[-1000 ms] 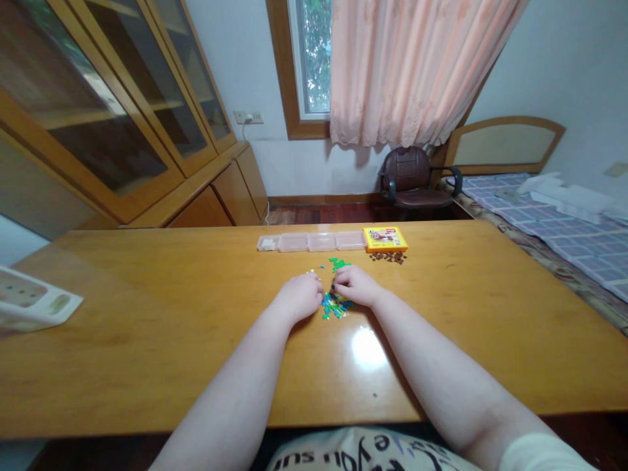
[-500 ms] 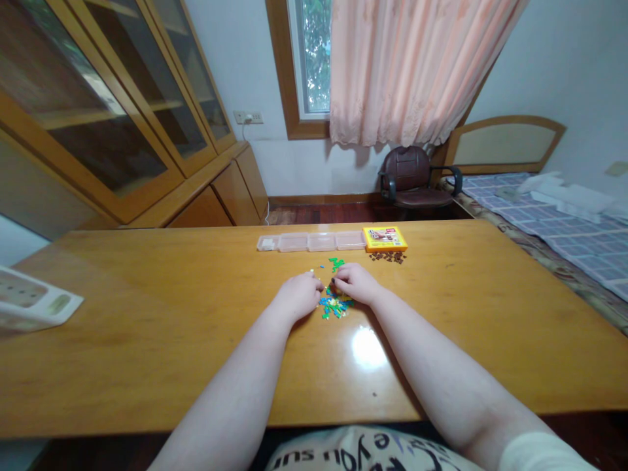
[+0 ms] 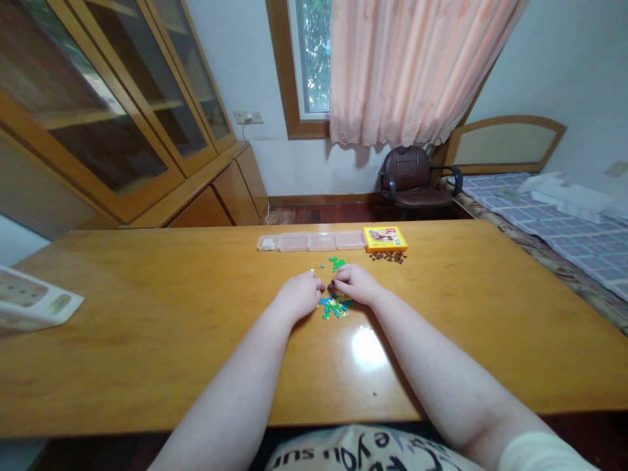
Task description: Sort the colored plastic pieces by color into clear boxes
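A small heap of blue, green, yellow and white plastic pieces (image 3: pixel 335 306) lies on the wooden table between my two hands. My left hand (image 3: pixel 303 292) rests at the heap's left edge, its fingers curled inward. From the right, my right hand (image 3: pixel 358 283) reaches over the heap's far side with its fingers bent and pressed together. The fingertips of both hands almost meet; dark spots show there, and whatever they pinch is too small to make out. Just beyond is a little group of green pieces (image 3: pixel 336 263).
Along the far side stand a row of clear plastic trays (image 3: pixel 322 242) and a yellow box (image 3: pixel 385 239). Brown pieces (image 3: pixel 387 257) are scattered before the box. A white object with openings (image 3: pixel 36 301) sits at the table's left edge. A chair (image 3: pixel 411 178) stands behind the table.
My right fingertips have shifted slightly left and my left fingertips slightly right, so they are closer together above the heap. Everything else stays in place.
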Available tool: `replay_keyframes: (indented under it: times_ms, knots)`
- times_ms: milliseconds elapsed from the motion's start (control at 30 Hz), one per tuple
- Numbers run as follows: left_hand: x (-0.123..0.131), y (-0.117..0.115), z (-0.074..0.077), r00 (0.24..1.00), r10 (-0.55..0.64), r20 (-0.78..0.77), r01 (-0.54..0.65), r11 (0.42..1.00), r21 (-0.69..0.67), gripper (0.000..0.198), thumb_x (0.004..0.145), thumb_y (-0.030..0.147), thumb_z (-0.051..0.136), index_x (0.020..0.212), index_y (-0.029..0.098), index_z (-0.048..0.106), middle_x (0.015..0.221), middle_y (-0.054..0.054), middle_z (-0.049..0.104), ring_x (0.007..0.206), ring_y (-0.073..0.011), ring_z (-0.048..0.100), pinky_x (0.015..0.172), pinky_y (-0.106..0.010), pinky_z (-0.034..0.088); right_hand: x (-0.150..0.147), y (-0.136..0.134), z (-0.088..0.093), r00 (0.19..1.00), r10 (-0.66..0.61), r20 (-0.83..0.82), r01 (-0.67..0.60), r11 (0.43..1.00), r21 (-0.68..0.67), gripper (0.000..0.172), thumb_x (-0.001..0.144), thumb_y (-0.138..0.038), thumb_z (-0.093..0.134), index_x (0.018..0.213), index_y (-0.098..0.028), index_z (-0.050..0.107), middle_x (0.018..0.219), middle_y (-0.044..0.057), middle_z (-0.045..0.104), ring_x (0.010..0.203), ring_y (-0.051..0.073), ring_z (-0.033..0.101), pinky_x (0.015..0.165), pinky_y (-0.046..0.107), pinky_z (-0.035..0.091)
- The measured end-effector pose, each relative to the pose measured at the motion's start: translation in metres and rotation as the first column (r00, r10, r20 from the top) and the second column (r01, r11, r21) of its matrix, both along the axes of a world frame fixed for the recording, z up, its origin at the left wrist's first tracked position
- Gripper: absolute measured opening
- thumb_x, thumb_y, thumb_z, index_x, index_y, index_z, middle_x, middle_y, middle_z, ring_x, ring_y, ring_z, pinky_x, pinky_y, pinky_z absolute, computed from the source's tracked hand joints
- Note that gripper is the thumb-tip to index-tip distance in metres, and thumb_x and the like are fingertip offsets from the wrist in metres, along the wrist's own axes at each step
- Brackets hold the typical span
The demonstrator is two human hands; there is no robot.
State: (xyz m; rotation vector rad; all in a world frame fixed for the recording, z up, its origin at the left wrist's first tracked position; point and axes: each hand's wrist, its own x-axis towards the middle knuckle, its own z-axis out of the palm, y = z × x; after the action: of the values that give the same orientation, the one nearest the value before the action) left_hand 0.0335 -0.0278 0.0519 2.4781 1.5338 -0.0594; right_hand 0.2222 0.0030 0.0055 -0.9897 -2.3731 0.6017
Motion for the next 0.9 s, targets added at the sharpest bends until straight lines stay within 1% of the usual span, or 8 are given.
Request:
replay_keyframes:
  times_ms: [100, 233, 333, 433, 533, 633, 767, 900]
  knots:
    - [0.0012, -0.0008, 0.0027, 1.0, 0.016, -0.004, -0.016, 1.0, -0.009, 0.032, 0.084, 0.019, 0.043, 0.097, 0.027, 0.072, 0.101, -0.006, 0.064, 0.093, -0.0193, 0.061, 0.083, -0.028, 0.046, 0.0001, 0.0008, -0.0003, 0.997, -0.073, 0.006, 0.073, 0.997, 0.016, 0.032, 0.086, -0.019, 0.049, 0.055, -0.016, 0.055, 0.058, -0.001, 0.049, 0.065, 0.013, 0.047, 0.064, 0.024, 0.034]
    - [0.0021, -0.001, 0.0022, 0.999, 0.028, 0.015, -0.028, 1.0, -0.004, 0.031, 0.084, 0.019, 0.043, 0.095, 0.025, 0.072, 0.102, -0.006, 0.065, 0.094, -0.019, 0.061, 0.085, -0.028, 0.046, -0.0002, 0.0013, -0.0012, 0.988, -0.152, 0.004, 0.152, 0.988, 0.016, 0.031, 0.087, -0.019, 0.047, 0.058, -0.016, 0.057, 0.061, 0.0, 0.05, 0.065, 0.013, 0.047, 0.063, 0.023, 0.033]
    - [0.0026, -0.001, 0.001, 0.999, 0.028, 0.026, -0.028, 1.0, -0.001, 0.033, 0.084, 0.017, 0.042, 0.099, 0.026, 0.07, 0.105, -0.006, 0.065, 0.096, -0.0201, 0.061, 0.087, -0.03, 0.046, -0.0006, 0.0014, -0.0018, 0.974, -0.228, -0.005, 0.228, 0.974, 0.005, 0.03, 0.087, -0.019, 0.047, 0.061, -0.016, 0.059, 0.064, 0.0, 0.052, 0.065, 0.012, 0.047, 0.062, 0.023, 0.033]
    - [0.0031, -0.0017, 0.001, 1.0, 0.005, 0.024, -0.005, 1.0, 0.001, 0.035, 0.084, 0.017, 0.042, 0.103, 0.027, 0.07, 0.105, -0.006, 0.065, 0.096, -0.0205, 0.061, 0.086, -0.03, 0.047, -0.0003, 0.0018, -0.0023, 0.961, -0.276, -0.006, 0.276, 0.961, 0.0, 0.029, 0.087, -0.02, 0.047, 0.061, -0.016, 0.059, 0.066, 0.001, 0.054, 0.065, 0.012, 0.047, 0.062, 0.023, 0.033]
    - [0.0039, -0.0031, 0.0014, 0.999, -0.041, 0.031, 0.041, 0.999, -0.01, 0.035, 0.083, 0.017, 0.044, 0.103, 0.029, 0.07, 0.102, -0.005, 0.066, 0.093, -0.0203, 0.062, 0.083, -0.03, 0.048, 0.0005, 0.0023, -0.0029, 0.961, -0.276, 0.014, 0.276, 0.961, 0.006, 0.031, 0.087, -0.021, 0.046, 0.059, -0.016, 0.059, 0.065, 0.001, 0.053, 0.064, 0.012, 0.046, 0.061, 0.023, 0.032]
    - [0.0044, -0.0041, 0.0006, 0.997, -0.069, 0.04, 0.069, 0.997, -0.019, 0.035, 0.083, 0.019, 0.043, 0.104, 0.03, 0.069, 0.102, -0.004, 0.066, 0.092, -0.02, 0.062, 0.083, -0.03, 0.048, 0.001, 0.0025, -0.0032, 0.972, -0.234, 0.023, 0.234, 0.972, 0.003, 0.032, 0.088, -0.022, 0.045, 0.058, -0.016, 0.058, 0.064, 0.0, 0.052, 0.064, 0.012, 0.047, 0.061, 0.023, 0.032]
    - [0.0042, -0.0038, -0.0009, 0.998, -0.056, 0.029, 0.056, 0.998, -0.002, 0.039, 0.083, 0.017, 0.042, 0.112, 0.028, 0.065, 0.106, -0.006, 0.067, 0.095, -0.0208, 0.062, 0.085, -0.031, 0.048, 0.0003, 0.0021, -0.0029, 0.977, -0.211, 0.006, 0.211, 0.977, -0.03, 0.033, 0.087, -0.021, 0.045, 0.057, -0.016, 0.056, 0.062, 0.0, 0.051, 0.063, 0.012, 0.047, 0.061, 0.023, 0.031]
    - [0.0038, -0.0033, -0.0004, 0.998, -0.036, 0.051, 0.035, 0.999, 0.014, 0.044, 0.083, 0.015, 0.041, 0.121, 0.026, 0.059, 0.113, -0.007, 0.066, 0.101, -0.0215, 0.061, 0.088, -0.032, 0.047, -0.0005, 0.0021, -0.0028, 0.969, -0.246, 0.005, 0.246, 0.967, -0.059, 0.032, 0.087, -0.021, 0.045, 0.057, -0.016, 0.056, 0.061, 0.0, 0.051, 0.063, 0.012, 0.046, 0.06, 0.023, 0.031]
